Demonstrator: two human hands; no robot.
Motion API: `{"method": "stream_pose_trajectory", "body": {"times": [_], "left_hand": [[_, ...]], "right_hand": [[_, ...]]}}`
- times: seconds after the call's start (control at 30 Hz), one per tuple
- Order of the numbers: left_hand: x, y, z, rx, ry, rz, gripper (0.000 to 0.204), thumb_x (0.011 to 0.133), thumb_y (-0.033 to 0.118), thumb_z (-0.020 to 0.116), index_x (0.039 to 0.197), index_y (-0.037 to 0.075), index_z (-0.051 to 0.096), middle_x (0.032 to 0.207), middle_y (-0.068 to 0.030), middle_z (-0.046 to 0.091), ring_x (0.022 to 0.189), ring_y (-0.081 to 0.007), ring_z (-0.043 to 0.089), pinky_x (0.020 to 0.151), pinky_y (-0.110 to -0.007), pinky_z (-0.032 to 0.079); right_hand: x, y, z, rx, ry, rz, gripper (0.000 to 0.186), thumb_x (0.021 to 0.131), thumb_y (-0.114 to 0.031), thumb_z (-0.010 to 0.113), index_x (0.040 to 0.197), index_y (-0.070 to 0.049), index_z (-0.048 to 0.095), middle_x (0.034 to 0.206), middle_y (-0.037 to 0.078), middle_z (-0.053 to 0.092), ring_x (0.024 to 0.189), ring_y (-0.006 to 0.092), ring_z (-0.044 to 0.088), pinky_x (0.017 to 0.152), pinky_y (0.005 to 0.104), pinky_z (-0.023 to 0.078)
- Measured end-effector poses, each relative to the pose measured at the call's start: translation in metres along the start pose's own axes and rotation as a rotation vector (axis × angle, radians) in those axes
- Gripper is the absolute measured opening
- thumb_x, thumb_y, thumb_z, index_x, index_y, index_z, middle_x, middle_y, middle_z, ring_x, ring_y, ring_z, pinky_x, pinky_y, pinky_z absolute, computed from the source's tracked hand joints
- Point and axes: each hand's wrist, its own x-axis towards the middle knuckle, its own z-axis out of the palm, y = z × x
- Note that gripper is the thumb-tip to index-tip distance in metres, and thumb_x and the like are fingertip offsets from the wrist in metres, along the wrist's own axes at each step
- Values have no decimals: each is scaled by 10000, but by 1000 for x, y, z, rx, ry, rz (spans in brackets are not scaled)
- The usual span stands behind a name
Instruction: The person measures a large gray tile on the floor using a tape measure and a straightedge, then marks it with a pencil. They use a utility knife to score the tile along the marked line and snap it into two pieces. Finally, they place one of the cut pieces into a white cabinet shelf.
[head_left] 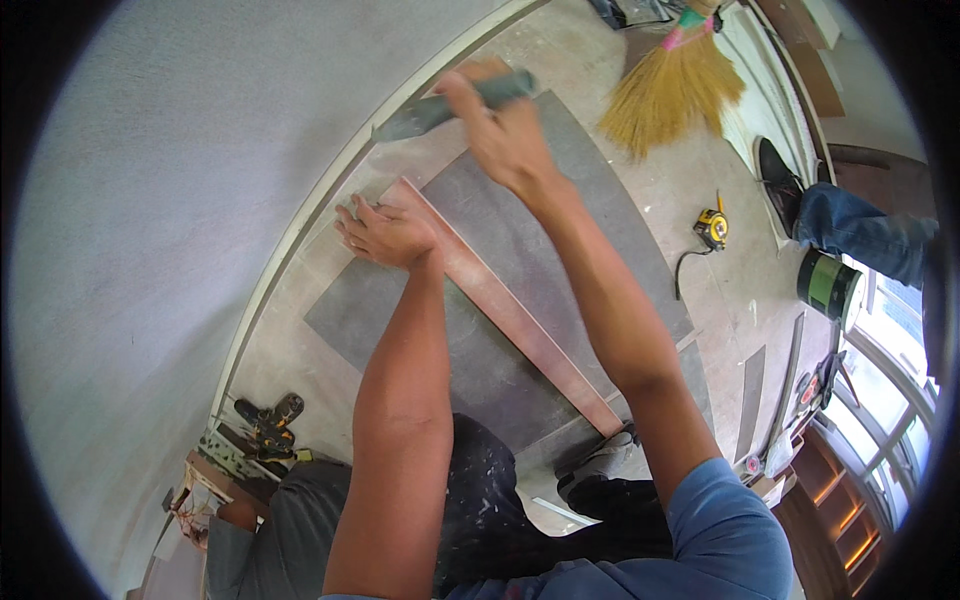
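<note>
My left hand [388,236] lies with its fingers stretched out by the far end of a long reddish-brown board [520,325]. This board runs slantwise over a large dark grey sheet [555,215] on the floor. Beyond it, my right hand [500,120] is closed round the handle of a grey-green hand tool [425,117]. Motion smears the tool, so its kind is unclear; its narrow end points left, toward the base of the wall. Near my knee, the board's near end reaches a grey shoe [600,462].
A pale wall [190,200] curves along the left. Right of the sheet are a straw broom [675,85], a yellow tape measure [712,228] and a dark bucket [828,285]. A person's jeans leg [865,235] stands nearby. A black-and-yellow power tool [270,425] lies lower left, beside grey clothing [300,520].
</note>
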Motion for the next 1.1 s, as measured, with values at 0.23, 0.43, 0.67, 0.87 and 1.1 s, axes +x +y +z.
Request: {"method": "stream_pose_trajectory", "body": {"times": [0.23,0.43,0.67,0.87,1.1], "left_hand": [[-3,10,-4,-10,-14,-13,356,1000,158,417,1279,83,624,1465,-185,482,1392,-380,417,1153,-520,315],[-4,4,0,-4,30,0,363,997,169,418,1275,80,634,1441,-184,513,1366,-372,455,1149,-516,320],[-6,1,3,-46,18,7,362,995,153,430,1293,56,612,1434,-205,513,1385,-392,436,1168,-542,300],[-7,5,-1,-68,21,9,348,993,144,440,1265,45,633,1414,-225,529,1373,-417,448,1152,-548,315],[-3,0,-2,-53,-14,22,358,995,150,436,1287,36,609,1425,-245,509,1370,-431,442,1144,-572,313]], "right_hand": [[-139,-35,-121,220,-321,560,423,949,-139,679,1341,-88,531,955,69,639,797,140,639,698,277,535],[-203,-76,-133,102,-676,467,578,934,-142,675,1454,-145,423,1141,135,577,984,235,625,790,360,531],[-216,-35,-90,-345,-431,355,626,939,-80,571,1521,-77,340,1058,261,610,879,427,634,780,495,529],[-211,3,-58,-343,-364,347,613,939,-109,563,1510,-49,348,1013,291,630,850,454,654,773,517,540],[-207,7,-37,-340,-487,357,631,949,-140,569,1534,-91,336,875,250,658,771,438,676,716,497,562]]}}
